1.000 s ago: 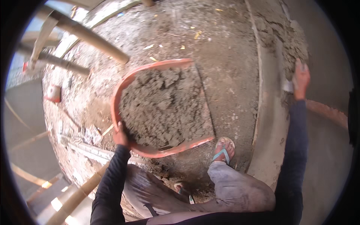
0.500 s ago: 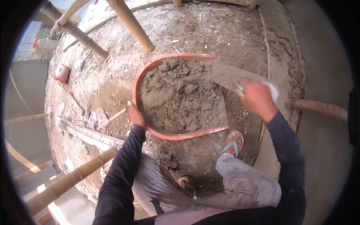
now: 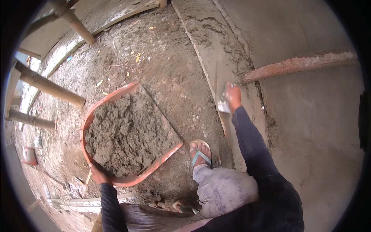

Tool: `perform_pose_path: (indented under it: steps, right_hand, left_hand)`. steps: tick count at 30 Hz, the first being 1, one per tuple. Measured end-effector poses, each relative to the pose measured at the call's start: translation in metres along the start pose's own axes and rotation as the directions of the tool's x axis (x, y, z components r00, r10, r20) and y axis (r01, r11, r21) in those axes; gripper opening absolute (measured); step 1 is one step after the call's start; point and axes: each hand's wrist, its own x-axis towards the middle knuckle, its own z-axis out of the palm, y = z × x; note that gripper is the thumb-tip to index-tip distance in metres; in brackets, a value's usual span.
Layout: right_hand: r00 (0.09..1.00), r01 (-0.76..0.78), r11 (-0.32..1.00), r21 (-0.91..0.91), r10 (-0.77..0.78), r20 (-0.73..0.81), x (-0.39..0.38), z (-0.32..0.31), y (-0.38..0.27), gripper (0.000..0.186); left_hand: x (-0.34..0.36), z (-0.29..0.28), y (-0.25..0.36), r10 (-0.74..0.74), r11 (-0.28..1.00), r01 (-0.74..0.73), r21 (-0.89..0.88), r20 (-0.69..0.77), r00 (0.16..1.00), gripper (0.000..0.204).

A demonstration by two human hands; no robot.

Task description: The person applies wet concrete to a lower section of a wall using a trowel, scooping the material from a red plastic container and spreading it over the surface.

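Note:
An orange-red scoop-shaped pan (image 3: 135,180) sits on the ground at the left, rounded at one end and straight at the other. Wet grey mortar (image 3: 125,135) is heaped in it. My left hand (image 3: 99,176) grips the pan's near left rim, its fingers partly hidden. Farther right, my right hand (image 3: 233,96) is closed on a trowel (image 3: 224,103), down at the smooth mortar strip along the wall base. Part of the trowel's pale end shows by the hand; its blade is hard to tell from the grey strip.
A reddish, mortar-smeared bar (image 3: 297,68) runs from the strip across the grey wall surface (image 3: 317,131). Bamboo poles (image 3: 52,88) stand at the upper left. A red-and-white container (image 3: 29,156) lies at far left. My sandalled foot (image 3: 200,153) is beside the pan.
My right hand has carried the trowel from over the pan's straight edge to the mortar strip at the right. The view has swung right; my left hand stays at the pan's rim.

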Motion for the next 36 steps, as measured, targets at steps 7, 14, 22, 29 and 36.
perform_pose_path:
  steps: [7,14,22,29,36]
  right_hand:
    - [0.932,0.273,0.917,-0.291,-0.327,-0.157,0.139,0.017,-0.045,0.033]
    - [0.960,-0.055,0.993,-0.106,0.023,-0.277,0.180,0.052,-0.082,0.050]
    - [0.908,0.235,0.967,-0.096,-0.254,-0.334,0.122,0.022,-0.053,0.049]
    - [0.530,0.747,0.606,0.273,-0.791,0.305,-0.147,-0.006,-0.125,0.028]
    - [0.714,0.685,0.727,0.042,-0.681,0.162,-0.168,0.043,-0.083,0.025]
  left_hand:
    - [-0.014,0.000,0.071,-0.263,0.964,0.247,0.098,0.220,0.939,0.072]
    - [0.020,-0.025,-0.026,-0.154,0.981,0.135,0.140,0.135,0.979,0.067]
    - [0.010,-0.004,-0.013,-0.244,0.969,0.220,0.115,0.291,0.925,0.073]
    - [0.039,-0.004,-0.057,-0.049,0.958,0.108,-0.265,0.218,0.975,0.072]
    - [0.021,0.002,-0.034,-0.147,0.935,0.179,-0.307,0.126,0.981,0.073]
